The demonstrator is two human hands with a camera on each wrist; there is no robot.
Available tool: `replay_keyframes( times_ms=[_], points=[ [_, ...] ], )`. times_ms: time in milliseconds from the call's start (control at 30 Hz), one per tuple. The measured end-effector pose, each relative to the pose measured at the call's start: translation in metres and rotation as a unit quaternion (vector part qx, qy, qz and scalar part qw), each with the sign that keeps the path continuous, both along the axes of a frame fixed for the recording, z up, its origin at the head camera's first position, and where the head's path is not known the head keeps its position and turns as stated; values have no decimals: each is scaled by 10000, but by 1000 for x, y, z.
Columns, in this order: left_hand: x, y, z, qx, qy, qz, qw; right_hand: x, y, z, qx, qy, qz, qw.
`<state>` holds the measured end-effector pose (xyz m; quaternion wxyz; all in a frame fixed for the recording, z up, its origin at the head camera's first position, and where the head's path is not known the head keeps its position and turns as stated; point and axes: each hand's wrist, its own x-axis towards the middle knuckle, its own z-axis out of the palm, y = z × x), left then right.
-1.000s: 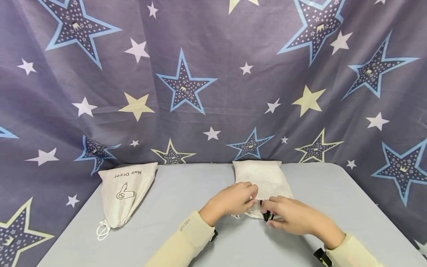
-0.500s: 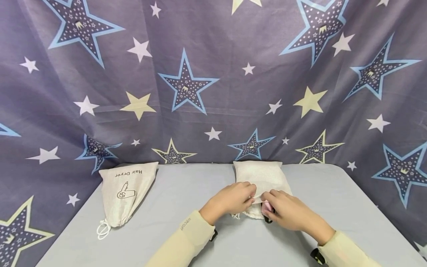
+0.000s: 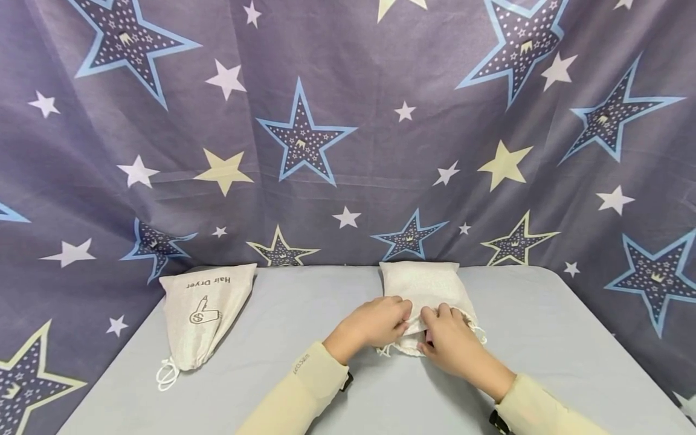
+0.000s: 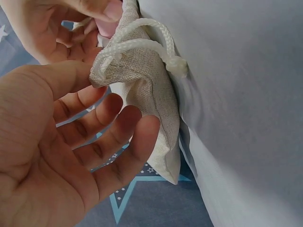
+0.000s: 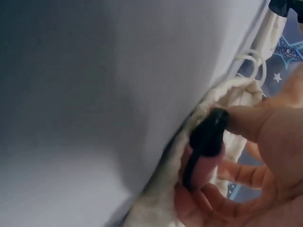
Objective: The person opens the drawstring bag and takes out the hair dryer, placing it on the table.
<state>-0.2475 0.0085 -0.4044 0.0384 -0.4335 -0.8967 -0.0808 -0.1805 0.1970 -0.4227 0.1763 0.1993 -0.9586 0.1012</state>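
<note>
An off-white drawstring bag (image 3: 426, 284) lies flat at the back of the table, its mouth toward me. With thumb and forefinger, my left hand (image 3: 376, 321) pinches the left side of the bag's mouth, the other fingers loosely bent in the left wrist view. At the opening, my right hand (image 3: 455, 345) holds a pink handle-like object (image 5: 207, 165) with a black end and a black strip along it. Cloth surrounds part of this object; fingers cover more of it, so its whole shape is hidden. White drawstrings (image 4: 142, 45) hang from the mouth.
A second off-white bag (image 3: 203, 320), printed "Hair Dryer" with a dryer drawing, lies at the table's left, its cord loop (image 3: 167, 374) toward me. The grey-covered table (image 3: 304, 302) ends at a star-patterned curtain (image 3: 348, 151).
My right hand has moved forward and slightly left, taking the black and pink object farther into the bag's mouth. The left hand stays at the mouth, barely shifted.
</note>
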Motion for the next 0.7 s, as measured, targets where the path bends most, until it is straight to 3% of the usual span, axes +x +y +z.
replay_keyframes(
  times_ms=[133,400,700],
  points=[
    [0,0,-1,6,-49,41,10000,0,-3,-3,-38,112,0,9999],
    [2,2,-2,44,-32,-71,10000,7,-1,0,-43,-352,-302,9989],
    [3,3,-1,71,39,-249,9997,24,8,8,101,-176,9,9998]
  ],
)
